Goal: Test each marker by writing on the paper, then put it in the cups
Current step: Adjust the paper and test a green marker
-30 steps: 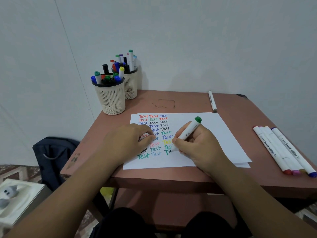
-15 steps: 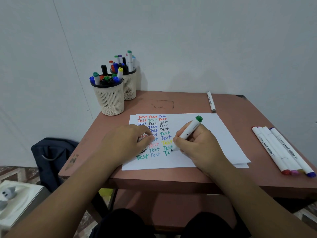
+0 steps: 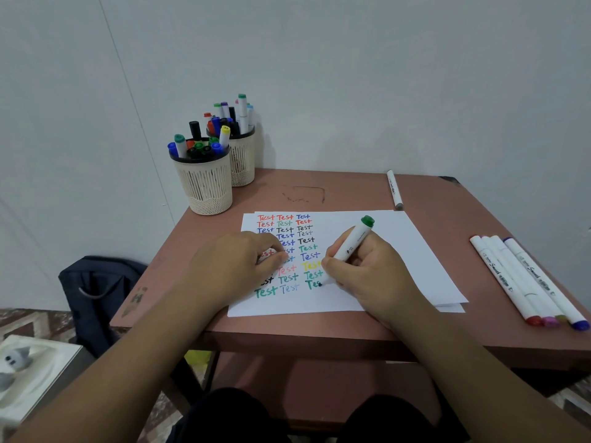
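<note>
My right hand grips a white marker with a green end cap, its tip on the white paper at the bottom of the third column of coloured "Test" words. My left hand rests with curled fingers on the paper's left part, covering some words; whether it holds something small I cannot tell. Two cream mesh cups, the near one and the far one, stand at the table's back left, both full of markers. Several white markers lie at the right edge, and a single one lies at the back.
The reddish-brown table stands against a white wall. A dark bag sits on the floor to the left, and a white box with a small grey figure lies at the bottom left.
The green word at the bottom of the third column has grown from "T" to "Tes". My right hand has crept slightly right. My left hand has stayed put.
</note>
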`<action>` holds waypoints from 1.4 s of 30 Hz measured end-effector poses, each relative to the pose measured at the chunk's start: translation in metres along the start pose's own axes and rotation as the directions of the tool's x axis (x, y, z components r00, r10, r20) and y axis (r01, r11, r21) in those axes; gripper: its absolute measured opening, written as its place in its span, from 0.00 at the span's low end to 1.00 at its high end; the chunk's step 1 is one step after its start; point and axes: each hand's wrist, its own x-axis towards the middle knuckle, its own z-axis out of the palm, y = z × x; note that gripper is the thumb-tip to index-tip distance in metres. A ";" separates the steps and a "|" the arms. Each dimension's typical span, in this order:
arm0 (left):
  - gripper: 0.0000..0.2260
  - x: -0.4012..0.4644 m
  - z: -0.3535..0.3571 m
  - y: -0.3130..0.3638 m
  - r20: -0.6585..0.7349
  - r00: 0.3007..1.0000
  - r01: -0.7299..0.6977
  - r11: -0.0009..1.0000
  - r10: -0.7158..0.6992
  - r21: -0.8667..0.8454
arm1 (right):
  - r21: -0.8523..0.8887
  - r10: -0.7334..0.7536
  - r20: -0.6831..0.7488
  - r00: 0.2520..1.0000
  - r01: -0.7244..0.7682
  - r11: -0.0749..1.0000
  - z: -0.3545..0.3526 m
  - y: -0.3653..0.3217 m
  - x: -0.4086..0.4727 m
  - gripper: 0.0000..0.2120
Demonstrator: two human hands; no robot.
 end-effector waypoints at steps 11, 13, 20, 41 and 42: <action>0.11 0.001 0.001 -0.002 0.012 1.000 0.005 1.000 -0.005 -0.012 | 0.013 0.001 -0.051 0.999 0.000 1.000 -0.001 0.002 0.001 0.05; 0.11 0.001 0.002 -0.002 0.014 1.000 0.005 1.000 -0.005 -0.018 | 0.007 -0.001 -0.036 0.999 0.001 1.000 -0.001 0.001 0.001 0.06; 0.11 0.000 0.003 -0.003 0.021 1.000 0.006 1.000 -0.006 -0.026 | 0.020 0.005 -0.030 1.000 -0.005 1.000 -0.001 0.001 0.000 0.06; 0.37 -0.003 0.003 -0.005 -0.099 0.984 -0.177 0.889 0.149 -0.422 | 0.267 -0.147 0.019 0.989 0.137 0.954 -0.006 -0.004 -0.007 0.09; 0.37 -0.003 0.003 -0.004 -0.100 0.984 -0.177 0.886 0.148 -0.429 | 0.262 -0.155 0.037 0.987 0.140 0.955 -0.007 -0.004 -0.008 0.11</action>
